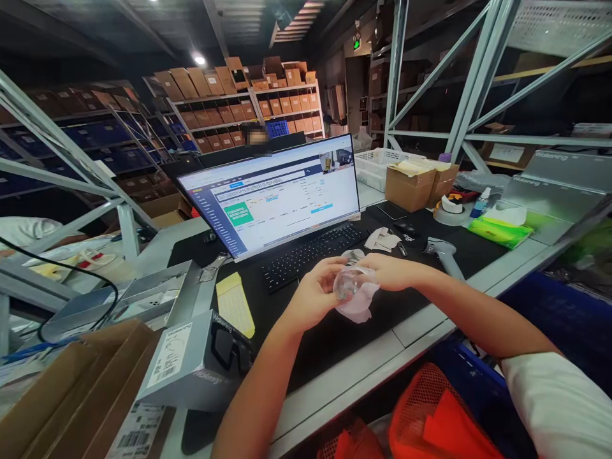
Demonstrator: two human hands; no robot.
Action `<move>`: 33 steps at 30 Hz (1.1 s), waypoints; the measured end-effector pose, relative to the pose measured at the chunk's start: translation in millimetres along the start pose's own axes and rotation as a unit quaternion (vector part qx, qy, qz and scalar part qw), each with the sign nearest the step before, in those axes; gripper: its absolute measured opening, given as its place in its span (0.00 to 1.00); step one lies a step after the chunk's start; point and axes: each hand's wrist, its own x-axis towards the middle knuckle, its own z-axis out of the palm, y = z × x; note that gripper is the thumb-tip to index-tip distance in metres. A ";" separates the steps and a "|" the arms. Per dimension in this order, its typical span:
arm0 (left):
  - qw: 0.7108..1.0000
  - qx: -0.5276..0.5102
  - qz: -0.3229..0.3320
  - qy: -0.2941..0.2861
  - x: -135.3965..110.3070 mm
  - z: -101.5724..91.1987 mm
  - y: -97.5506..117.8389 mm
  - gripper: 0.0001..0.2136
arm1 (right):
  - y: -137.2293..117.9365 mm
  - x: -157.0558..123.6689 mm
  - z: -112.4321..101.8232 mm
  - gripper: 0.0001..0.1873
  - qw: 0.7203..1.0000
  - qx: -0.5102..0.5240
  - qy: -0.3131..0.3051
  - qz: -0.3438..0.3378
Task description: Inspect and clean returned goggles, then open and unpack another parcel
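Observation:
In front of the keyboard [313, 255], my left hand [313, 290] curls its fingers round a clear, rounded, glass-like piece [345, 285]. My right hand [394, 271] is closed at its other side, with a thin whitish sheet, like tissue or soft wrap [359, 305], bunched against the piece and hanging below it. The right fingertips are partly hidden behind the sheet and the clear piece. Another silvery, shiny bit [352, 255] shows just behind the fingers; I cannot make out what it is. A crumpled white paper [382, 240] lies beyond my right hand.
A lit monitor [277, 204] stands behind the keyboard. To the right are a barcode scanner [444, 254], green tissue pack [502, 229], spray bottle [480, 203] and cardboard box [410, 185]. At left sit a grey product box [191, 363], yellow notes [235, 305] and open cartons [81, 389].

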 end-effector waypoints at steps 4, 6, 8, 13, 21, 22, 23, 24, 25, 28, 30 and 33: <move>0.998 -0.014 -0.057 0.006 6.0 -5.6 -11.9 0.29 | 8.9 4.0 13.0 0.15 0.976 0.189 0.108 -0.019; 0.997 0.031 -0.071 0.001 7.4 -11.1 -13.5 0.25 | 10.2 5.5 18.4 0.14 0.944 0.279 0.175 -0.020; 0.994 0.089 -0.061 0.020 6.3 -15.2 -11.1 0.19 | 8.9 6.7 20.4 0.14 0.911 0.343 0.226 -0.027; 0.934 0.322 0.105 0.113 -2.9 -10.9 -0.5 0.07 | 1.1 7.5 16.1 0.16 0.864 0.420 0.277 -0.030; 0.864 0.475 0.164 0.023 -2.2 -9.9 -3.0 0.14 | 3.8 13.0 21.3 0.15 0.871 0.428 0.239 -0.039; 0.864 0.478 0.158 0.013 -1.9 -12.6 -1.7 0.13 | 5.7 14.3 21.6 0.15 0.874 0.416 0.247 -0.041; 0.860 0.486 0.153 0.004 -2.0 -15.3 0.0 0.12 | 7.6 15.6 21.4 0.15 0.885 0.387 0.255 -0.041; 0.854 0.499 0.150 0.000 -2.2 -17.8 1.9 0.12 | 9.4 16.6 20.8 0.15 0.901 0.347 0.258 -0.037; 0.844 0.515 0.148 0.001 -2.7 -19.9 4.1 0.11 | 11.0 17.3 19.9 0.14 0.918 0.302 0.255 -0.029; 0.813 0.560 0.157 0.022 -4.5 -23.8 10.2 0.10 | 13.5 18.8 16.6 0.15 0.945 0.188 0.266 -0.017; 0.795 0.582 0.166 0.040 -6.2 -25.6 13.7 0.10 | 13.2 20.3 15.0 0.16 0.949 0.148 0.278 -0.022; 0.781 0.595 0.180 0.068 -9.3 -28.7 17.5 0.10 | 11.3 23.3 12.8 0.18 0.953 0.129 0.273 -0.027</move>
